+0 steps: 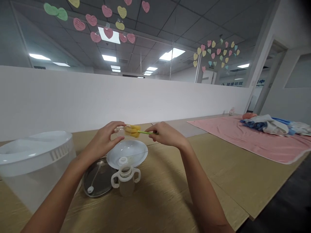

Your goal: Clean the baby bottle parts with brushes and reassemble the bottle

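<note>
- Head view: you've got both hands up at chest height over the tabletop (pixel 165 194), forearms angled in, wrists bent so the hands meet above the bowl.
- L hand (pixel 103 137): fingers (pixel 116 124) curled round a clear baby bottle (pixel 119 131), closed on it, bottle lying roughly level. Looks like a steadying hold, w/ its open end toward your R hand.
- R hand (pixel 167 135): fingers (pixel 155 127) pinched shut on the thin green handle (pixel 145 132) of a yellow sponge brush (pixel 132 130). Sponge head appears to sit in the bottle, can't be sure through the plastic.
- Bottle & brush hang just above a white bowl (pixel 136 155), prob. so any drips land there.
- Below the bowl: two-handled sippy cup (pixel 125 184) standing upright, right beside a round glass lid (pixel 97 183).
- Far L: big translucent plastic container (pixel 36 168) on the tabletop, near your L forearm.
- Off to the R, well apart: pink blanket (pixel 233 139) on the floor, w/ folded clothes (pixel 267 125) on it.
</note>
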The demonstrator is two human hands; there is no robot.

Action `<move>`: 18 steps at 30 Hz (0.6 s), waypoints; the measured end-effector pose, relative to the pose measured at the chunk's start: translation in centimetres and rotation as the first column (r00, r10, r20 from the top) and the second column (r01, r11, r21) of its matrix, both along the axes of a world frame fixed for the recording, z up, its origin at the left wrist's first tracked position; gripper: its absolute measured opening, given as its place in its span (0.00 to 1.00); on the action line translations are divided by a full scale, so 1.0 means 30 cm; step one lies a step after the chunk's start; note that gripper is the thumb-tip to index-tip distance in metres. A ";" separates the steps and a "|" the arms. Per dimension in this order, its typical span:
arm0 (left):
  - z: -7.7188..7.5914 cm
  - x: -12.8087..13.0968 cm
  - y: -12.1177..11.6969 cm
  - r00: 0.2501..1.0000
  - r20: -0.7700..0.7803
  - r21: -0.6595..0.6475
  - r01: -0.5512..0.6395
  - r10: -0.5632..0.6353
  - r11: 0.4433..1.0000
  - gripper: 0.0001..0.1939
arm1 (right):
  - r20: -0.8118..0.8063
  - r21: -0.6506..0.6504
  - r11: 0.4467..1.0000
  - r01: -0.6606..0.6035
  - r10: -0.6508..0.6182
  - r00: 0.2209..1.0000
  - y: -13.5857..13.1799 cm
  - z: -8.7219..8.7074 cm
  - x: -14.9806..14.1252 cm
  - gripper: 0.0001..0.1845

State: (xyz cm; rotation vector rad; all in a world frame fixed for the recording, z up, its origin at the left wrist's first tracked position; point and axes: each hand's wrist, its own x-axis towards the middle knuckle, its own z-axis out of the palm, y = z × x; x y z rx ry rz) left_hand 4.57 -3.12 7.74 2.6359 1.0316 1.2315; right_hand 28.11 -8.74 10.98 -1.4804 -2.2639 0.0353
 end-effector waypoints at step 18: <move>0.001 0.017 -0.011 0.936 0.325 -0.219 0.215 -0.137 0.952 0.21 | -0.238 -0.189 0.961 -0.204 0.156 0.959 -0.011 0.020 0.024 0.19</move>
